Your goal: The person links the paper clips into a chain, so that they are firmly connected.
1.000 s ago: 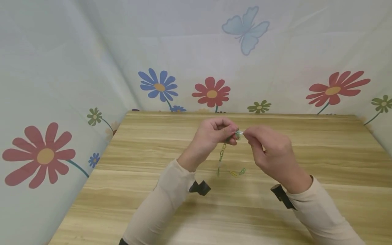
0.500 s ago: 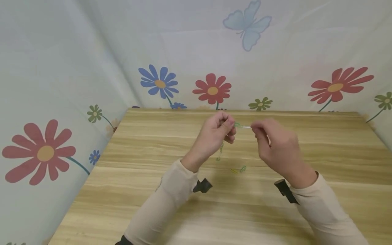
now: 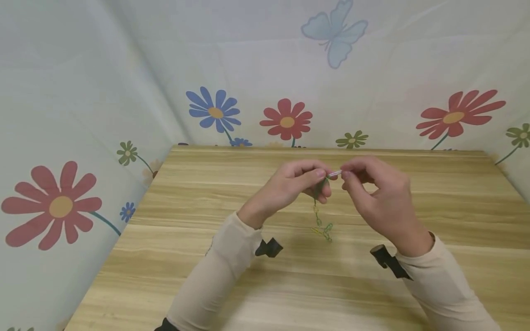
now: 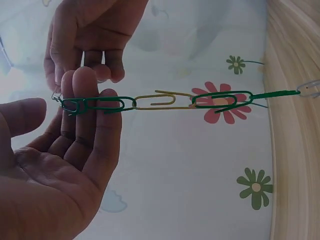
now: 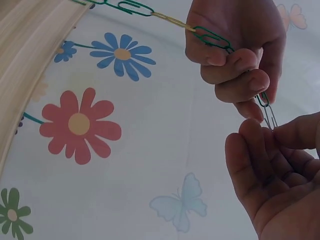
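Note:
A chain of linked paper clips (image 4: 192, 105), green and yellow with a pale one farther down, hangs from my left hand (image 3: 296, 184). The left thumb and fingers pinch its upper end, and the green clips run across the fingers in the left wrist view. My right hand (image 3: 381, 197) pinches a silver paper clip (image 5: 270, 119) between thumb and fingertip. In the right wrist view this silver clip meets the green clip at the chain's upper end. Both hands are above the table, fingertips close together.
On the wooden table (image 3: 186, 257) below the hands lie a yellow paper clip (image 3: 317, 231) and a green paper clip (image 3: 328, 227); the chain's lower end overlaps them in the head view. A flower-printed white curtain (image 3: 248, 55) stands behind the table and along its left side.
The right hand first drew the silver clip to the right, away from the left hand. The left hand then moved right, closing the gap, and the hanging chain swung right toward the loose clips.

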Demonstrator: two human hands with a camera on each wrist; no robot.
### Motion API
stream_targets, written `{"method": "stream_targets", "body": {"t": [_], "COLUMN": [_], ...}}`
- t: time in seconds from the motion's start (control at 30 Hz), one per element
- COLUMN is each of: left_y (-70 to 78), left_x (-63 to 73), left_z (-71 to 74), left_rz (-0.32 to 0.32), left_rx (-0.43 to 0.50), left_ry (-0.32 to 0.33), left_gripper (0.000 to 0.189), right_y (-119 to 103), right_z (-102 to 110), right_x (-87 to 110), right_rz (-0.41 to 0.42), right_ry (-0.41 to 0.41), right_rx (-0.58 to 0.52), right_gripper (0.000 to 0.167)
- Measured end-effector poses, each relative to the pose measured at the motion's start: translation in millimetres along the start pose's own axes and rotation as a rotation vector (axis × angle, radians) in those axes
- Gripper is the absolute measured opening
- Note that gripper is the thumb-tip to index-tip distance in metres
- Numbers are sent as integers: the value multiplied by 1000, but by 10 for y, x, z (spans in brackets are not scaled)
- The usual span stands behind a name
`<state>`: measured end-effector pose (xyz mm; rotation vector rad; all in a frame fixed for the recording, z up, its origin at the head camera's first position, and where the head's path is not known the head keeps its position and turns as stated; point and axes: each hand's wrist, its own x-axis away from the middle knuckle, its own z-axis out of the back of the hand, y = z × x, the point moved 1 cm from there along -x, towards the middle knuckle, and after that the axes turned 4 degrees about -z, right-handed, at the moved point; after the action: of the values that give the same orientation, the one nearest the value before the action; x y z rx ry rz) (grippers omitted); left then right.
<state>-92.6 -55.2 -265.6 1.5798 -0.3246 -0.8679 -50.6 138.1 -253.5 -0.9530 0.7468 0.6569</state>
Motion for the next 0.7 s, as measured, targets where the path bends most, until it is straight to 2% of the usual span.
{"method": "stream_targets", "body": {"t": [0.2, 0.4, 0.5, 0.6, 0.7], "left_y": [1, 4, 7, 14, 30], "left_x": [3, -2, 7, 13, 11], "left_z": [-2, 8, 17, 23, 26], "left_rz": [8, 12, 19, 40, 52], "left_rx": [-16, 6, 23, 39, 35], "left_ry": [-31, -53, -55, -34, 30], "left_gripper": [22, 21, 18, 14, 13], "right_y": [-36, -50, -54, -60, -64], "right_z": [23, 47, 54, 76, 88], "right_x": [-7, -12, -13, -14, -17], "right_rz": [-58, -87, -106, -131, -136], "right_ry": [-11, -69, -70, -63, -84], "right_rx": [-55, -68, -82, -96, -86], "right_gripper": [20, 13, 14, 14, 13]}}
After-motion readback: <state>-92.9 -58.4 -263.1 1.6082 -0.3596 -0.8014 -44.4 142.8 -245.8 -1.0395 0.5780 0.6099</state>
